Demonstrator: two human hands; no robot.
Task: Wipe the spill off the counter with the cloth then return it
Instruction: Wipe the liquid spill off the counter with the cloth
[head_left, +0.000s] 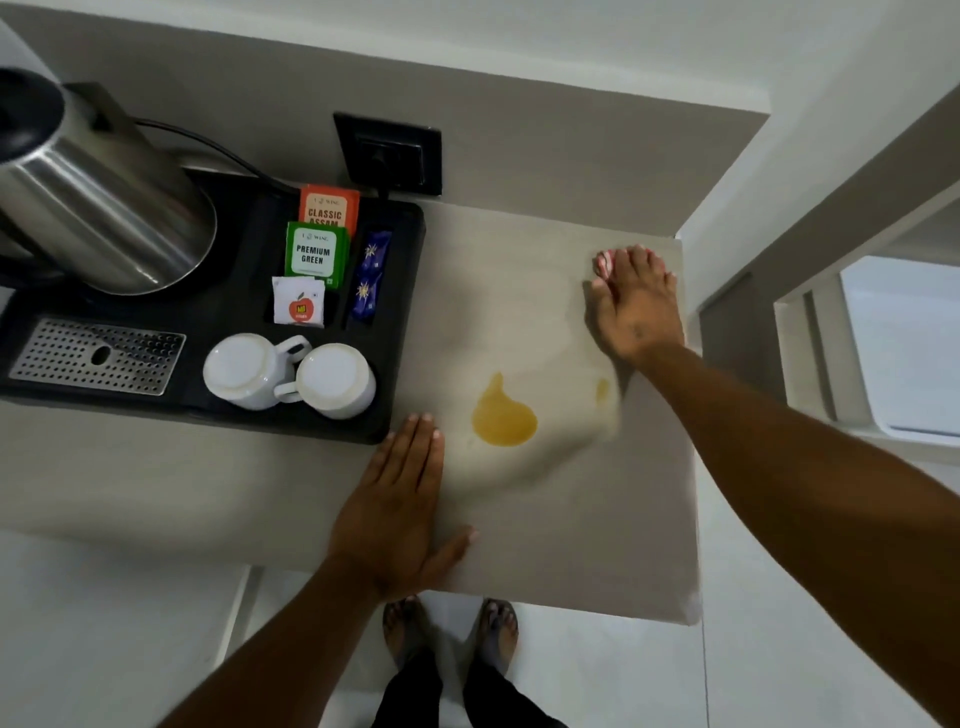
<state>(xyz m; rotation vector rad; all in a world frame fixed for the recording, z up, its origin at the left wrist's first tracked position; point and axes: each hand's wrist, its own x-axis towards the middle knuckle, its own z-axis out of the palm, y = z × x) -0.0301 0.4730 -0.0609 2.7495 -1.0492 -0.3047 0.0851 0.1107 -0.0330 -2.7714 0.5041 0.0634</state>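
Note:
A yellow-orange spill (504, 415) lies as a puddle on the beige counter (571, 519), with a smaller yellow spot (602, 389) to its right. My right hand (634, 306) reaches to the counter's far right corner. Its fingers are bent down over a small pink and white cloth (604, 262), most of which is hidden under them. My left hand (400, 514) lies flat and open on the counter, left of the puddle and near the front edge, holding nothing.
A black tray (400, 312) at the left holds a steel kettle (104, 208), two upturned white cups (291, 376), tea sachets (314, 252) and a metal drip grate (98, 356). A wall socket (389, 153) sits behind. My feet (452, 634) stand below the counter's front edge.

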